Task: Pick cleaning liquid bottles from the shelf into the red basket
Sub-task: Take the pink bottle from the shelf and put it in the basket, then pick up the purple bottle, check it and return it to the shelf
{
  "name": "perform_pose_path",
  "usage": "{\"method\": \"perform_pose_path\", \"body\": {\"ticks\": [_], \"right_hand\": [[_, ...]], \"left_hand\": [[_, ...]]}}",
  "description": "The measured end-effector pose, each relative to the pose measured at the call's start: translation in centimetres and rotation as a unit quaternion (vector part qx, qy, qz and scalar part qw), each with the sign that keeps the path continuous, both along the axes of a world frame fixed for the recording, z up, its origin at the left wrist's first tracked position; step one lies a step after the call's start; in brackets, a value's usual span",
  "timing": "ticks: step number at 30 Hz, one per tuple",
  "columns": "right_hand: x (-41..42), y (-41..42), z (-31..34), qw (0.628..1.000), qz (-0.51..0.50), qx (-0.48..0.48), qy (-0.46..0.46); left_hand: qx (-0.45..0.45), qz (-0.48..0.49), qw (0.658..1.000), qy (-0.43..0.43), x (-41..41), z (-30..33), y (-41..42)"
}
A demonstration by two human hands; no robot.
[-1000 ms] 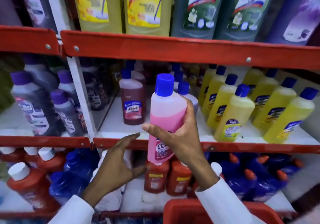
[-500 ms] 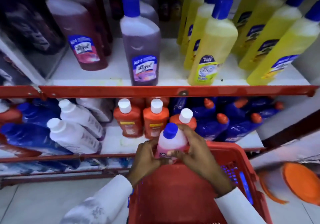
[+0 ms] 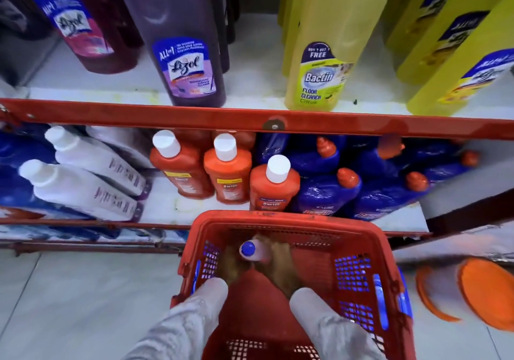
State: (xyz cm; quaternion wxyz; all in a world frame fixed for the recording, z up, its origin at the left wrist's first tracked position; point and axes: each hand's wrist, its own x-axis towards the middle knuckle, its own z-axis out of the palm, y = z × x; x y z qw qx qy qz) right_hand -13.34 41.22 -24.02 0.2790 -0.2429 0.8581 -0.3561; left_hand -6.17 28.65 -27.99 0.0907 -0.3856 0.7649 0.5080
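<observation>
The pink bottle with a blue cap [image 3: 249, 249] stands upright deep inside the red basket [image 3: 286, 220], near its far wall. My left hand [image 3: 232, 262] and my right hand [image 3: 281, 265] are both down in the basket, wrapped around the bottle's body from either side. Both hands are blurred by motion; only the cap and shoulder of the bottle show. White sleeves cover both forearms.
The basket sits on the tiled floor in front of red-edged shelves [image 3: 250, 122]. Orange bottles with white caps [image 3: 226, 170], blue bottles [image 3: 328, 193] and white bottles [image 3: 78, 187] fill the lower shelf. Purple [image 3: 180, 54] and yellow bottles [image 3: 328, 54] stand above. Orange lids [image 3: 484, 290] lie at right.
The pink bottle came off the shelf, passed over the basket rim and is now low inside the basket. Both hands went down with it, and my view tilted downward.
</observation>
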Motion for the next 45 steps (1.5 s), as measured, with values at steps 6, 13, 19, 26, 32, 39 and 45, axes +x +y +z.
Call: {"method": "perform_pose_path", "body": {"ticks": [6,13,19,26,32,39,45], "right_hand": [[-1.0,-0.6,1.1,0.999,0.019,0.031,0.03],[-1.7,-1.6,12.6,0.984,-0.038,-0.131,0.116],[-2.3,-7.2,26.0,0.884,-0.13,-0.345,0.288],[-3.8,-17.0,30.2,0.851,-0.241,-0.311,0.348],[-5.6,-21.2,30.4,0.87,-0.267,-0.327,0.254],[-5.5,-18.3,33.8,0.832,-0.184,-0.502,0.146],[-5.8,-14.4,37.1,0.694,0.084,-0.684,-0.206]], "left_hand": [[-0.051,-0.054,0.997,0.027,-0.1,5.1,-0.8],[-0.123,-0.143,0.977,0.104,1.7,18.3,-5.6],[-0.375,-0.09,0.861,0.331,1.1,28.0,-10.7],[-0.463,-0.04,0.827,0.318,-1.7,28.0,-15.5],[-0.503,-0.077,0.821,0.259,-2.5,26.9,-16.5],[-0.495,-0.08,0.821,0.272,-2.2,27.0,-16.7],[-0.5,-0.087,0.821,0.264,-2.5,26.7,-17.0]]}}
